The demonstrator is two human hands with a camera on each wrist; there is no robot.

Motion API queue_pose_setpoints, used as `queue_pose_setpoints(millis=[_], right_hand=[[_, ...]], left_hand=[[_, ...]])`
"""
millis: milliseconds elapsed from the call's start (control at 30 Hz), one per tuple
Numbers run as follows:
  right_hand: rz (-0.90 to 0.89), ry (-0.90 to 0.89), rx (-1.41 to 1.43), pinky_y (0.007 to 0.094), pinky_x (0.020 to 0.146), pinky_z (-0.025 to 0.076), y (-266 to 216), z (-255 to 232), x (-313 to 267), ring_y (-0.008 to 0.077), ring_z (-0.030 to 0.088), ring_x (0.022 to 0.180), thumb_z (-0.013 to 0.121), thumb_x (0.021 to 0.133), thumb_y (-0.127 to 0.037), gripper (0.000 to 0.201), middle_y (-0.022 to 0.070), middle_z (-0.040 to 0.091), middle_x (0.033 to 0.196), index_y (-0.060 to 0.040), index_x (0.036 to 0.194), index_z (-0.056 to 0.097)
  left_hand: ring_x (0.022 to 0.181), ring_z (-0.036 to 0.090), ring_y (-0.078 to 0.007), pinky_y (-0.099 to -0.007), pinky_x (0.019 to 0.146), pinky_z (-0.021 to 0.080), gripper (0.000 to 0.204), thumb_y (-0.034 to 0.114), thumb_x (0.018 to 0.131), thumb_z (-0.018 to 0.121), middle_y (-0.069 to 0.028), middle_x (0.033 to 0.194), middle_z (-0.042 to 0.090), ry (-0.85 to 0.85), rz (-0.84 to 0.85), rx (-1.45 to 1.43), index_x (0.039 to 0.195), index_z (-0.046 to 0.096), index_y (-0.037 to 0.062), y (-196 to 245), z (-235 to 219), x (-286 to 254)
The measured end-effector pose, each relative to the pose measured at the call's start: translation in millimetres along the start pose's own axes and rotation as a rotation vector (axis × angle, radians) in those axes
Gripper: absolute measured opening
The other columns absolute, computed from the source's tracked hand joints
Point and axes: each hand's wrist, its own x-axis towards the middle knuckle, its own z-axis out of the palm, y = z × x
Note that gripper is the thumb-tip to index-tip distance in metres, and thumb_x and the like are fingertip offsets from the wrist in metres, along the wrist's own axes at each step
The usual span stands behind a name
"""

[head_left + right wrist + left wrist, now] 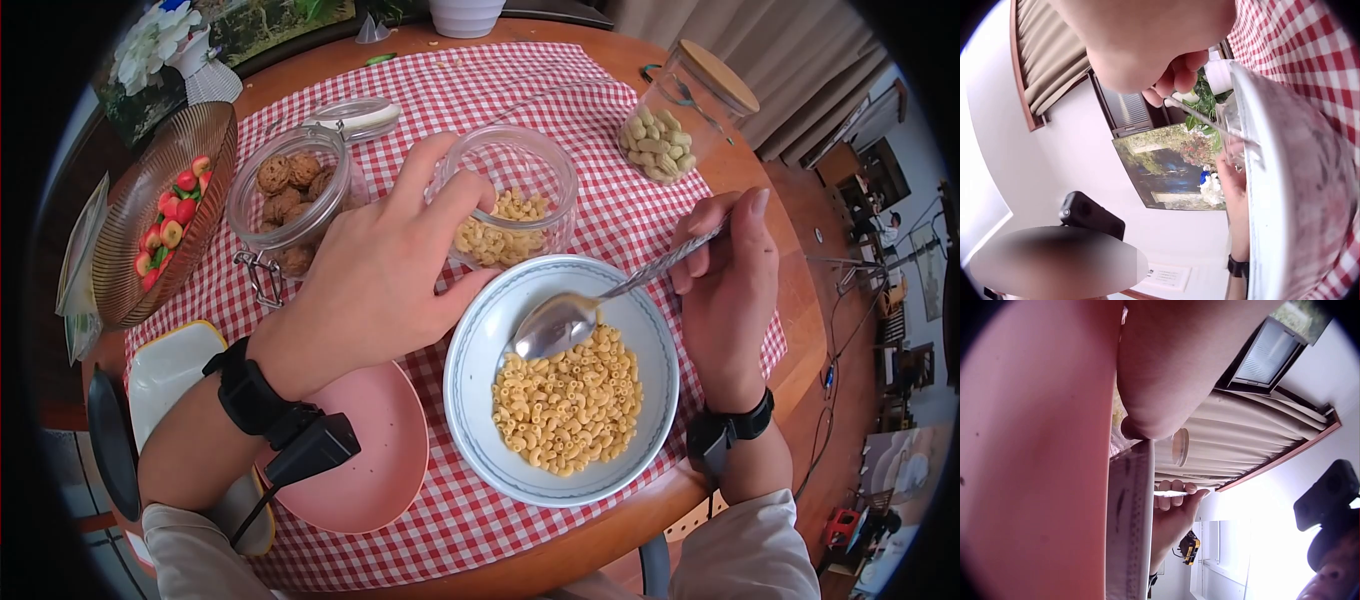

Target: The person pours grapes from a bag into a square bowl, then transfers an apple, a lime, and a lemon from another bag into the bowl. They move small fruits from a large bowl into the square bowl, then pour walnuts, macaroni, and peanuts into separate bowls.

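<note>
My right hand (735, 280) holds the twisted handle of a metal spoon (557, 325); its bowl rests over the macaroni. Dry elbow macaroni (570, 415) lies in a white bowl (463, 400) with a blue-patterned rim. At the left side of an open glass jar (560, 200), my left hand (375, 260) grips around the rim, its thumb low by the edge of the bowl. A smaller amount of macaroni (500, 240) sits inside that jar. In the right wrist view, the spoon handle (1207, 122) slants down to the bowl's rim.
Left of the macaroni jar stands an open clip-lid jar of walnuts (290, 190). A jar of peanuts (657, 145) with a wooden lid is at the back right. A pink plate (375, 460), white dish (170, 365) and amber fruit basket (120, 260) lie to the left.
</note>
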Motion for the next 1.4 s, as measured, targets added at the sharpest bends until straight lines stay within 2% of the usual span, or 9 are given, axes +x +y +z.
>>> queue_pose_setpoints(millis=[33, 167, 733, 967, 1033, 1133, 1267, 1333, 1400], right_hand=[[-0.042, 0.027, -0.144, 0.0230, 0.053, 0.040, -1, 6, -3, 0.0105, 0.051, 0.054, 0.041, 0.113, -0.048, 0.056, 0.0030, 0.055, 0.061, -0.0033, 0.088, 0.064], [0.058, -0.067, -0.147, 0.0222, 0.050, 0.038, -5, 11, -8, 0.0098, 0.049, 0.052, 0.042, 0.113, -0.047, 0.057, 0.0021, 0.053, 0.059, -0.0038, 0.084, 0.063], [0.271, 0.056, 0.076, 0.0218, 0.044, 0.025, 1, 0, 8, 0.0044, 0.029, 0.047, 0.045, 0.114, -0.041, 0.045, -0.0067, 0.036, 0.056, -0.0111, 0.082, 0.057], [0.293, 0.091, 0.278, 0.0205, 0.046, 0.030, 3, -12, 12, 0.0044, 0.035, 0.048, 0.047, 0.113, -0.041, 0.043, -0.0065, 0.041, 0.059, -0.0095, 0.088, 0.059], [0.212, 0.178, 0.333, 0.0208, 0.051, 0.036, 3, -14, 13, 0.0069, 0.040, 0.051, 0.048, 0.112, -0.045, 0.043, -0.0033, 0.052, 0.064, -0.0089, 0.096, 0.063], [0.214, 0.293, 0.307, 0.0217, 0.054, 0.039, -6, 1, 12, 0.0073, 0.044, 0.053, 0.047, 0.112, -0.048, 0.045, -0.0021, 0.058, 0.068, -0.0084, 0.099, 0.063], [0.186, 0.222, 0.290, 0.0229, 0.053, 0.039, -4, -8, 10, 0.0084, 0.047, 0.055, 0.047, 0.111, -0.049, 0.047, -0.0011, 0.060, 0.069, -0.0076, 0.099, 0.064], [0.142, 0.062, 0.351, 0.0235, 0.054, 0.040, -1, -14, 9, 0.0089, 0.047, 0.054, 0.046, 0.112, -0.047, 0.046, -0.0003, 0.059, 0.068, -0.0069, 0.098, 0.063], [0.117, 0.067, 0.322, 0.0233, 0.054, 0.039, -1, -13, 9, 0.0088, 0.047, 0.054, 0.046, 0.113, -0.046, 0.046, 0.0002, 0.057, 0.066, -0.0069, 0.096, 0.063]], left_hand=[[0.110, 0.067, -0.0457, -0.0491, 0.090, 0.054, 0.052, 0.024, 0.084, 0.083, -0.0218, 0.159, 0.038, 0.008, 0.007, 0.013, 0.126, 0.055, 0.0124, 0, 0, 0], [0.112, 0.065, -0.0459, -0.0491, 0.091, 0.054, 0.052, 0.025, 0.084, 0.083, -0.0214, 0.159, 0.038, 0.009, 0.009, 0.029, 0.126, 0.055, 0.0121, 0, 0, -1], [0.107, 0.068, -0.0434, -0.0477, 0.088, 0.055, 0.052, 0.026, 0.085, 0.083, -0.0213, 0.159, 0.038, 0.009, 0.015, 0.019, 0.126, 0.056, 0.0123, 0, 0, 0], [0.109, 0.068, -0.0440, -0.0481, 0.089, 0.055, 0.051, 0.026, 0.085, 0.082, -0.0218, 0.159, 0.038, -0.009, -0.005, 0.003, 0.127, 0.056, 0.0118, 2, -2, 1], [0.109, 0.067, -0.0447, -0.0482, 0.089, 0.055, 0.051, 0.025, 0.085, 0.082, -0.0223, 0.159, 0.037, -0.031, -0.025, -0.005, 0.127, 0.056, 0.0116, 3, -3, 1], [0.109, 0.067, -0.0449, -0.0482, 0.088, 0.055, 0.050, 0.024, 0.085, 0.081, -0.0223, 0.159, 0.038, 0.031, 0.014, 0.021, 0.126, 0.056, 0.0116, 0, 1, -1], [0.109, 0.067, -0.0444, -0.0483, 0.088, 0.055, 0.050, 0.024, 0.085, 0.082, -0.0217, 0.159, 0.038, -0.003, 0.002, 0.014, 0.126, 0.056, 0.0117, 0, 0, 0], [0.108, 0.068, -0.0437, -0.0481, 0.089, 0.055, 0.051, 0.024, 0.084, 0.083, -0.0212, 0.159, 0.038, 0.008, 0.011, 0.009, 0.126, 0.055, 0.0117, -1, 1, 1], [0.108, 0.068, -0.0436, -0.0480, 0.089, 0.054, 0.052, 0.024, 0.084, 0.083, -0.0211, 0.159, 0.038, -0.012, -0.012, -0.003, 0.126, 0.055, 0.0117, 1, -2, 1]])
